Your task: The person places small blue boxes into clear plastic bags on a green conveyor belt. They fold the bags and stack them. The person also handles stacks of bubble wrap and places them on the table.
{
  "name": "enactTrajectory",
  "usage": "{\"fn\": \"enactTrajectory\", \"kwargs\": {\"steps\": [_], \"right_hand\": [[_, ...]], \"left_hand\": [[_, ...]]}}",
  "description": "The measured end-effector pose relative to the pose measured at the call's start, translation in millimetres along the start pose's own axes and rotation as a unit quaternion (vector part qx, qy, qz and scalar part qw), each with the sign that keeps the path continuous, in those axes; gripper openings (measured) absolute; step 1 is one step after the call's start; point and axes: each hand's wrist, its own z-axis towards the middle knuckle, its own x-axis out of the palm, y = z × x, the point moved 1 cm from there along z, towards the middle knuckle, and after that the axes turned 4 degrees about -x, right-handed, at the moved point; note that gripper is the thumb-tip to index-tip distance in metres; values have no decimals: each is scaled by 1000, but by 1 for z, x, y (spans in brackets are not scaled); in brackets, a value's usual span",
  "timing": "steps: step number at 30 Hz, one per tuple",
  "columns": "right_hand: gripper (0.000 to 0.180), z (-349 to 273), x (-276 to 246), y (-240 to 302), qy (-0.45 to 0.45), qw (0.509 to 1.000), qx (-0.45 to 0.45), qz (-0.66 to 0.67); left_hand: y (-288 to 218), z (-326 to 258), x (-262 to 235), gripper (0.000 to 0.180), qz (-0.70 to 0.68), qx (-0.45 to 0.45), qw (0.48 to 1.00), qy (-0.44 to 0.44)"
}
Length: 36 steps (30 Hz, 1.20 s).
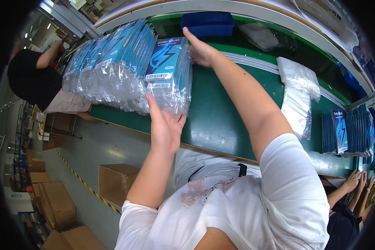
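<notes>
A clear plastic bag holding a stack of flat blue boxes [167, 60] lies at the right end of a row of similar bagged blue boxes [112, 50]. My left hand [166, 129] rests against the near end of that bag, thumb raised and fingers spread along its lower edge. Against the bag's right side, toward its far end, is my right hand [201, 51], palm flat and thumb pointing up. Its fingertips are partly hidden behind the boxes. The bagged stack sits between both hands on the green table [221, 112].
Clear plastic bags [296, 98] lie in a pile to the right. Beyond them stand unbagged blue boxes [348, 131], near other people's hands [356, 180]. A dark blue bin [207, 23] is at the back. Cardboard boxes [117, 181] and a person [37, 79] are at left.
</notes>
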Motion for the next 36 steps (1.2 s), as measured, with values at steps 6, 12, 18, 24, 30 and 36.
{"fn": "enactTrajectory", "kwargs": {"steps": [6,12,18,24,30,36], "right_hand": [[97,-4,10,6,-17,998,10,-59],[91,-6,23,3,-108,993,3,-48],[86,13,31,-16,-169,985,-24,-6],[82,5,26,7,-175,983,-54,-11],[65,-7,29,18,-185,979,-40,-73],[75,-38,32,26,-188,980,-55,19]], "left_hand": [[-14,20,9,82,20,-11,1000,-20],[-18,21,13,70,28,-27,999,-19],[-17,20,15,70,33,-35,998,-36],[-22,18,8,73,40,-69,996,-28],[-30,17,20,76,54,-86,994,-49],[-28,15,10,86,53,-86,994,-27]]}}
